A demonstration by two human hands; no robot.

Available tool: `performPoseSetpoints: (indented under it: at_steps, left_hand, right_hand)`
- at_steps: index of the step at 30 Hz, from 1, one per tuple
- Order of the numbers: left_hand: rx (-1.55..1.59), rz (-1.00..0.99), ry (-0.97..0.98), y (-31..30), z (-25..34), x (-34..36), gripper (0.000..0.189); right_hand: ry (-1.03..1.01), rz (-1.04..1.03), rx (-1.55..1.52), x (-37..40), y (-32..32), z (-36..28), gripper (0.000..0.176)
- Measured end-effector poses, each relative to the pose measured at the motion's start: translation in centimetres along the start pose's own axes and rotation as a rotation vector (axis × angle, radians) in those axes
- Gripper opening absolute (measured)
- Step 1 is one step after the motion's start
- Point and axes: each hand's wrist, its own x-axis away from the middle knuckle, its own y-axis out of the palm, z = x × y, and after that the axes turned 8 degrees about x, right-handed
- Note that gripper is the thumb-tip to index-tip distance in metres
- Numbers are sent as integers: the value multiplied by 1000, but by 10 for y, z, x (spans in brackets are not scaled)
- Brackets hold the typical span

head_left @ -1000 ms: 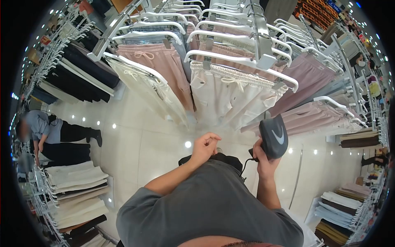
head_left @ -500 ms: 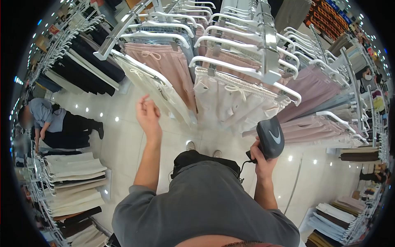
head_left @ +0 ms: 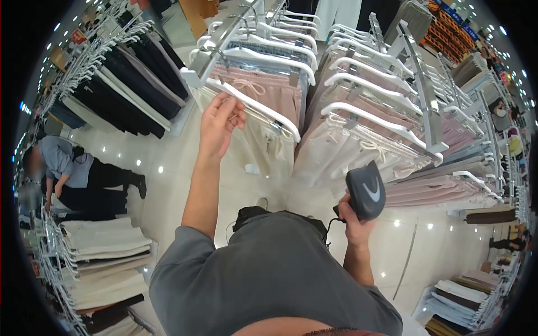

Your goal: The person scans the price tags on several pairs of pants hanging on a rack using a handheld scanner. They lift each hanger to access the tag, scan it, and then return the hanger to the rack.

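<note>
My left hand (head_left: 219,124) is at the near end of the left rail, its fingers curled in at the waistband of cream trousers (head_left: 263,147). These trousers hang from a white hanger (head_left: 255,106), and my fingers cover part of their waist. In my right hand (head_left: 356,223) is a dark grey barcode scanner (head_left: 367,190), held upright with a cable running from its handle. To the left of the scanner and above it hang off-white drawstring trousers (head_left: 358,147) on the front hanger of the right rail. Pink drawstring trousers (head_left: 260,89) hang just behind the cream ones.
A metal rail end (head_left: 193,77) juts out beside my left hand. Another rail (head_left: 428,112) carries several hangers on the right. Further left, a person (head_left: 67,162) bends by a rack of folded trousers (head_left: 106,238). Dark trousers (head_left: 123,95) hang behind. Pale tiled floor (head_left: 174,196) runs between.
My left hand has moved up and forward to the cream trousers, its fingers curling in. The racks now appear closer and shifted right. My right hand still holds the scanner.
</note>
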Motion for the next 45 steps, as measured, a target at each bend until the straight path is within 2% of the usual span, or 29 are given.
performPoseSetpoints:
  at_steps: [1,2,5,12,14,24,26,27,29,30,32,33,34,35,36,39,41,42,44,45]
  left_hand:
    - [5,-16,4,-2,3,-6,30]
    - [-24,-52,-10,-2,6,-8,25]
    - [-74,-100,-52,-2,10,-12,21]
    - [-143,-275,-96,-9,17,-32,26]
    - [-132,-268,-94,-7,17,-35,26]
    - [-54,-257,-141,-5,23,-27,30]
    - [-274,-216,-210,-11,31,-23,24]
    - [-272,-213,-213,-15,33,-18,24]
    - [-704,-103,167,-23,40,-8,18]
    - [-704,-103,165,-30,46,-10,18]
    - [-900,-90,655,-43,61,-19,13]
    - [-900,-88,654,-45,72,-26,13]
    - [-923,-141,801,-44,85,-38,9]
    - [-944,-195,949,-43,94,-48,8]
    - [-944,-192,951,-43,100,-56,8]
    - [-1086,-290,997,-45,108,-71,12]
    - [-1228,-447,942,-45,109,-78,15]
    - [-1226,-448,945,-44,108,-77,15]
    - [-1174,-487,700,-38,104,-72,18]
    - [-1175,-488,692,-37,101,-70,18]
  right_hand:
    - [39,23,-53,4,5,9,29]
    - [29,32,-49,6,11,13,29]
    - [15,-15,62,17,33,23,39]
    - [38,81,73,36,86,27,42]
    - [93,112,32,38,98,20,43]
    - [93,101,135,35,124,11,32]
    - [85,74,99,30,126,12,31]
    - [112,55,75,26,129,7,30]
    - [36,63,129,13,139,4,25]
    - [-42,73,181,6,145,3,20]
    - [-86,63,194,-10,156,-9,19]
    - [-23,100,133,-17,162,-18,22]
    - [38,137,72,-26,168,-25,26]
    - [-45,114,6,-37,174,-30,25]
    - [-41,188,-30,-44,180,-29,26]
    - [-104,197,131,-71,183,-37,23]
    - [-142,195,127,-89,184,-35,21]
    - [-157,193,113,-96,184,-32,22]
    - [-148,208,114,-107,186,-28,22]
    - [-130,222,114,-110,187,-27,23]
